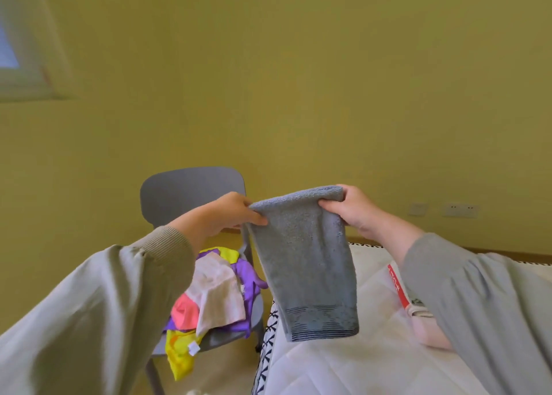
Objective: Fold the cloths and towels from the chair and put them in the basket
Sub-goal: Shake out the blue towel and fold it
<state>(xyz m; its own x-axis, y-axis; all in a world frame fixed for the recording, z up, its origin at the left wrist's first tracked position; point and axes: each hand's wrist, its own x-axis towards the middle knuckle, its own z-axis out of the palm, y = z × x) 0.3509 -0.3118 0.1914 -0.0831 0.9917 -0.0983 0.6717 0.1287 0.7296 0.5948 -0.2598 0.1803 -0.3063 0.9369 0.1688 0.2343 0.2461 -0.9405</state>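
Pinching the gray towel [304, 269] by its top, left grip [233, 215] and right grip [352, 209] had it half-folded; the pile [215, 293] on the chair [185, 191] at 7 o'clock was unfolded.

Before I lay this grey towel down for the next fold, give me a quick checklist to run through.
1. Grip of the left hand on the grey towel: ok, it pinches one top corner.
2. Grip of the right hand: ok, it holds the other corner.
3. Hems aligned: cannot tell, back layer hidden.
4. Room on the mattress below: ok, bare quilted surface.
5. The chair emptied: not ok, a pile of cloths lies on it.
6. The basket within reach: cannot tell, not in view.
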